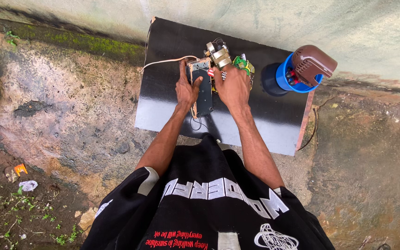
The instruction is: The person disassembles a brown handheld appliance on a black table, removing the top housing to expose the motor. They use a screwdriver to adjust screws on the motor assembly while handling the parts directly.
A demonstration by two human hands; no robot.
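The dark flat panel (pixel 203 90) lies on the black board (pixel 172 106), long axis running away from you. Your left hand (pixel 187 90) grips its left edge; your right hand (pixel 233 85) rests closed on the wired parts (pixel 218 55) just right of it.

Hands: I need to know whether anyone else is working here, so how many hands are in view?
2. The left hand grips the dark flat panel on the black board; the right hand rests on the wired parts beside it. No other hands visible.
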